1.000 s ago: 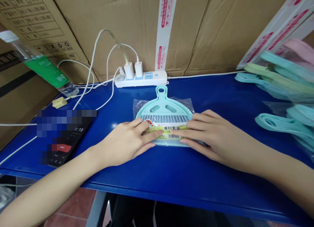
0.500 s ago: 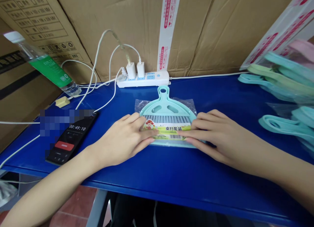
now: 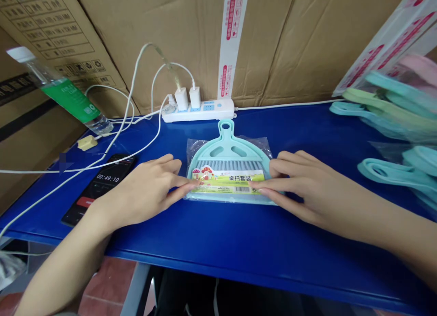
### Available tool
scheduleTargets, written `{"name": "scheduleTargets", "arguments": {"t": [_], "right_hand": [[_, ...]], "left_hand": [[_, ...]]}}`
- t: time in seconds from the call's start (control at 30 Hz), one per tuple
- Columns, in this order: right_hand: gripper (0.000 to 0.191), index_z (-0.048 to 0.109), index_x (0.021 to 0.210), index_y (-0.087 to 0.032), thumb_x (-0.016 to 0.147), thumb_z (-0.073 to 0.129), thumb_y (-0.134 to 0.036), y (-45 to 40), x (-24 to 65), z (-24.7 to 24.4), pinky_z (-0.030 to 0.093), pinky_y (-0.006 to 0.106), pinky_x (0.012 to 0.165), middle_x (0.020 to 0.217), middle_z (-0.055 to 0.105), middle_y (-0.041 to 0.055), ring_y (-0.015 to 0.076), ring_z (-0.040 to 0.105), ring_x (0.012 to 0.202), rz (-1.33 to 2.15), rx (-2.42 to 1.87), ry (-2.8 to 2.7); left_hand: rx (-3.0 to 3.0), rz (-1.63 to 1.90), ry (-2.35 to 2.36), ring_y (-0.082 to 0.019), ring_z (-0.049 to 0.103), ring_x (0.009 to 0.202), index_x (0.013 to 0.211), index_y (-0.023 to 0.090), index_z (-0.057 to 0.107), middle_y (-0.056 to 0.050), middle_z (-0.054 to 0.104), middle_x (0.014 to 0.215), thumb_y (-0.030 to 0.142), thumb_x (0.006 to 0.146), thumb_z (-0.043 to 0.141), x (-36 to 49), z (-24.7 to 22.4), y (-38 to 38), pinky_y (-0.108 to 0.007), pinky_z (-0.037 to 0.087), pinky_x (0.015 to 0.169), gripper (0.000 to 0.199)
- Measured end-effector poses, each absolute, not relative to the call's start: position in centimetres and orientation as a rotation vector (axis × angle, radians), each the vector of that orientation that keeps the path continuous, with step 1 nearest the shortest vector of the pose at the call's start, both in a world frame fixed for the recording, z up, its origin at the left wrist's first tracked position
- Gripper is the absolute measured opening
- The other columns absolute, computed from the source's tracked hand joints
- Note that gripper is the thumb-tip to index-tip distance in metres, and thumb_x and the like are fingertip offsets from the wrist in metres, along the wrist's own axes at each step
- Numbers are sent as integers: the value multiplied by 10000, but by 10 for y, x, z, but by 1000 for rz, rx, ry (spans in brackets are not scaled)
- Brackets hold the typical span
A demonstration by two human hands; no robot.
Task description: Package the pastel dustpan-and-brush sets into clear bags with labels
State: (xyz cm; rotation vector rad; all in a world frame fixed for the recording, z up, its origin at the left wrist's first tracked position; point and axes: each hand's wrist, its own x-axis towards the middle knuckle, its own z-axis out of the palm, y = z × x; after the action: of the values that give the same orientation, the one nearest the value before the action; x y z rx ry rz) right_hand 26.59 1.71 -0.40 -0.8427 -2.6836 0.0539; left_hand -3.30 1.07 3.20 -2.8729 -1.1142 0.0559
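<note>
Cardboard [image 3: 191, 24] forms the background; a blue tabletop [image 3: 218, 243] spans the frame below it. At upper left, one bottle [image 3: 70, 97] with a green label leans near one cream connector [image 3: 88, 143]. Below these, at left, lies one phone [image 3: 102, 181], partly covered by the forearm.

Left of centre, the left hand [image 3: 153, 186] has its thumb and index fingertips together at the left edge of the work item; whether they pinch or only press cannot be told. Behind, at upper centre, sits one power strip [image 3: 218, 110] carrying two white charger blocks [image 3: 182, 99] and one clear plug.

At frame centre lies the work item: one turquoise dustpan-and-brush set [image 3: 225, 152], flat, handle toward the strip. Right of it, the right hand [image 3: 300, 184] rests thumb and index fingertips on the label [image 3: 221, 181], other fingers curled; its grip likewise cannot be told.

Judged status: nesting and bagging appear done, and the label lies across the bristles. Handling appears unfinished, as both hands contact the set; any remaining step is not shown.

At far right, at least six further handles [image 3: 378, 168] are visible; overlap prevents an exact count.
</note>
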Motion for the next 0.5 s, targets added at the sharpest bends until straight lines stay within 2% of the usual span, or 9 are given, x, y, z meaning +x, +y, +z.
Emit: {"name": "scheduleTargets", "arguments": {"t": [0.23, 0.5], "right_hand": [[453, 686, 700, -254, 1007, 361, -328, 18, 273, 3, 381, 367, 639, 623, 593, 29, 198, 518, 643, 191, -902, -2710], [481, 661, 675, -261, 1022, 337, -341, 19, 273, 7, 387, 369, 601, 546, 592, 5, 185, 524, 565, 242, -862, -2726]], "left_hand": [[-2892, 98, -1230, -168, 619, 753, 1048, 274, 738, -15, 655, 744, 371, 1022, 343, -33, 32, 11, -260, 458, 654, 408], [-2891, 93, -1379, -130, 649, 632, 915, 235, 754, -6, 718, 755, 376, 1004, 395, -27, 32, 9, -225, 400, 564, 396]]}}
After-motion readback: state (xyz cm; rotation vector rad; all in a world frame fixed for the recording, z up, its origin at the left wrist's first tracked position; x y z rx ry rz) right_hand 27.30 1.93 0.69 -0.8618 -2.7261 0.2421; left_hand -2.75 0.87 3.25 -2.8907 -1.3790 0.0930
